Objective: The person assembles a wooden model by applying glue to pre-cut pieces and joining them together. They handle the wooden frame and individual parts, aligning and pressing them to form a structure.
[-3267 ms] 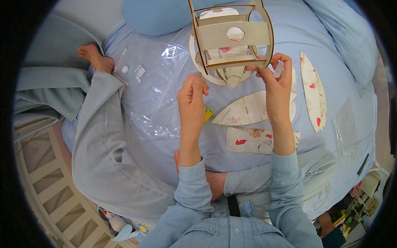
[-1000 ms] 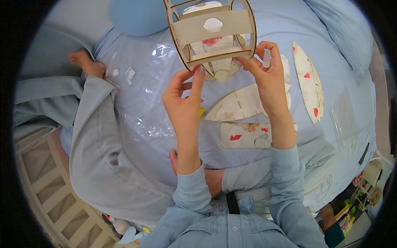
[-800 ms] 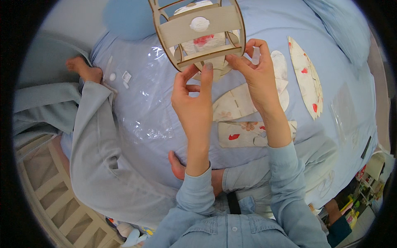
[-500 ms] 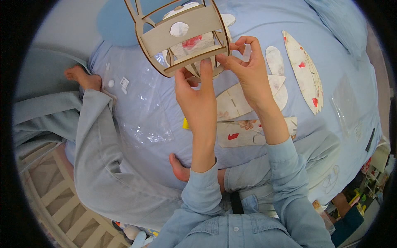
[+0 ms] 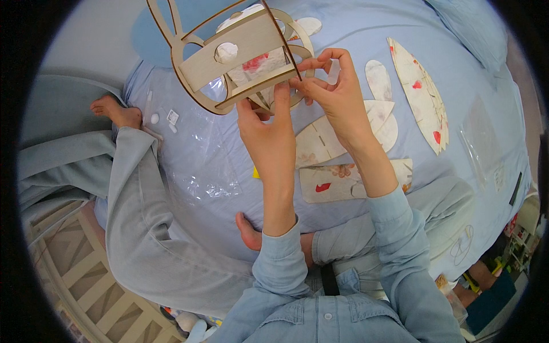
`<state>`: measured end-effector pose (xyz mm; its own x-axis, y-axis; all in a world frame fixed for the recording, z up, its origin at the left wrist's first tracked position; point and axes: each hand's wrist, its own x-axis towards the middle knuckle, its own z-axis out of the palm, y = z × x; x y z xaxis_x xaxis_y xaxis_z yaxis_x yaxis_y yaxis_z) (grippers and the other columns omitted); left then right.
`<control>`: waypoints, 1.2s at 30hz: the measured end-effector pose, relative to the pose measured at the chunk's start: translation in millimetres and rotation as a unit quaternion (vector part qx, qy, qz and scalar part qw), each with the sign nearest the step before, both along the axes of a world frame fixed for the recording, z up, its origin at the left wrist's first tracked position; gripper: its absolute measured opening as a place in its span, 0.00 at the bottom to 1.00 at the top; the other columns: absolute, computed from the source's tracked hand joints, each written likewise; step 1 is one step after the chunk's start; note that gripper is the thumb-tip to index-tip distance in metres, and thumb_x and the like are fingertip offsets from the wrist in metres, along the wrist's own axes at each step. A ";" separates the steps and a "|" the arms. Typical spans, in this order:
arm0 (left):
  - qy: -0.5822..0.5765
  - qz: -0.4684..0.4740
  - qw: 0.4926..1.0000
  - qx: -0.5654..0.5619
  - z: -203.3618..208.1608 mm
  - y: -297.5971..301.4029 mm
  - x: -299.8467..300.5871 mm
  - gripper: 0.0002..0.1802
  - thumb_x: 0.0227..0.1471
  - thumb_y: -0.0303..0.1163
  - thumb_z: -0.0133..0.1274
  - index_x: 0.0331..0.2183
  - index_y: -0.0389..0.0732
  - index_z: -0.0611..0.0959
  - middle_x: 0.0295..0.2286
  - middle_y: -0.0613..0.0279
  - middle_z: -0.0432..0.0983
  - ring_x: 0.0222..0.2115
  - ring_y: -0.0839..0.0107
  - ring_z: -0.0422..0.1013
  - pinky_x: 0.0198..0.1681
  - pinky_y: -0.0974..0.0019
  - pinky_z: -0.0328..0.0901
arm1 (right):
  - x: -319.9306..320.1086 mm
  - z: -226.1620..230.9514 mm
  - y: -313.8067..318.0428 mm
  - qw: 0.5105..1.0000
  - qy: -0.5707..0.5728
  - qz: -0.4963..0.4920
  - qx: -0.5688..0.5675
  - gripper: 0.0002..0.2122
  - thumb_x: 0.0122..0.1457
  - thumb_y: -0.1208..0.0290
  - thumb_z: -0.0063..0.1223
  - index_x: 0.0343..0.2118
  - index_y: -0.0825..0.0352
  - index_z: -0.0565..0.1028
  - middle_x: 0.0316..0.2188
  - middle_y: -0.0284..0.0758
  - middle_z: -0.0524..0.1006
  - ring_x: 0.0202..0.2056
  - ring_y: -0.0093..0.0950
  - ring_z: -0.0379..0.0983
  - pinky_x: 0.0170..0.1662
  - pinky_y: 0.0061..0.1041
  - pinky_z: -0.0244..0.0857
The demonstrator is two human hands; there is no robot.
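A light plywood frame point(image 5: 203, 64) with dark cut edges, curved side pieces and a round hole in its flat panel is held up at the top of the view. My left hand point(image 5: 267, 131) grips its lower slat, fingers partly hidden beneath and thumb on the near side. At the frame's lower right corner, my right hand point(image 5: 343, 108) pinches the edge with thumb and fingers. A small whitish translucent bit point(image 5: 333, 72) shows between the right fingers; I cannot tell its kind. Through the frame's openings appears pale sheet material point(image 5: 257, 64) with a red print.
On the blue bedsheet lie a pointed red-printed panel point(image 5: 420, 97), a strip-shaped panel point(image 5: 323, 192) and a pale oval piece point(image 5: 378, 81). Clear plastic wrapping point(image 5: 200, 166) spreads at left; another clear bag point(image 5: 480, 143) lies right. A person's foot point(image 5: 117, 111) rests at far left.
The frame has moved left and tilted, its lower right corner rising slightly. Both hands have shifted a little left with it, keeping their hold.
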<state>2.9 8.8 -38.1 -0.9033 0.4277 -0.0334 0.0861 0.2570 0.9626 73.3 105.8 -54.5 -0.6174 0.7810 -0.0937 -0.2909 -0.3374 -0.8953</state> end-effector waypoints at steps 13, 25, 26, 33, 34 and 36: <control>0.032 -0.014 0.999 0.013 -1.6 0.3 -0.9 0.22 0.56 0.39 0.62 0.46 0.33 0.78 0.37 0.57 0.77 0.34 0.70 0.70 0.40 0.65 0.65 | 1.3 0.0 -2.3 1.000 -0.028 -0.005 0.012 0.19 0.58 0.80 0.63 0.45 0.62 0.63 0.47 0.36 0.73 0.36 0.22 0.79 0.30 0.19 0.61; 0.122 -0.029 0.992 -0.023 -11.7 -5.1 2.8 0.24 0.58 0.36 0.60 0.51 0.33 0.76 0.39 0.59 0.74 0.34 0.72 0.69 0.39 0.66 0.65 | 1.7 -4.7 0.5 0.999 -0.035 -0.005 0.014 0.23 0.55 0.79 0.65 0.46 0.63 0.60 0.44 0.37 0.74 0.32 0.18 0.77 0.29 0.17 0.65; 0.132 -0.027 0.991 -0.022 -10.8 -4.0 3.4 0.24 0.58 0.36 0.60 0.51 0.32 0.76 0.39 0.58 0.73 0.34 0.71 0.69 0.40 0.66 0.66 | 1.1 -5.6 0.6 0.999 -0.036 -0.007 0.016 0.23 0.55 0.79 0.65 0.46 0.63 0.60 0.44 0.37 0.74 0.33 0.19 0.78 0.29 0.17 0.65; 0.150 0.005 0.989 -0.004 -16.3 0.4 4.1 0.23 0.55 0.38 0.61 0.45 0.33 0.76 0.36 0.51 0.71 0.38 0.55 0.67 0.41 0.55 0.63 | 2.1 6.4 3.3 0.994 -0.059 -0.040 0.078 0.18 0.61 0.78 0.58 0.46 0.63 0.60 0.43 0.36 0.74 0.39 0.28 0.82 0.30 0.18 0.64; 0.156 0.011 0.988 -0.019 -18.8 -0.9 4.5 0.23 0.55 0.39 0.61 0.44 0.32 0.76 0.36 0.51 0.71 0.39 0.54 0.67 0.42 0.54 0.62 | 2.3 8.5 5.1 0.991 -0.064 -0.054 0.100 0.17 0.62 0.78 0.57 0.46 0.63 0.60 0.43 0.36 0.74 0.39 0.29 0.82 0.30 0.18 0.64; 0.158 0.015 0.986 -0.048 -19.8 -1.4 6.0 0.24 0.54 0.41 0.61 0.43 0.32 0.75 0.36 0.51 0.71 0.39 0.52 0.66 0.42 0.52 0.61 | 4.2 12.9 9.6 0.987 -0.058 -0.067 0.133 0.16 0.63 0.78 0.55 0.47 0.64 0.60 0.42 0.36 0.74 0.39 0.30 0.82 0.30 0.18 0.64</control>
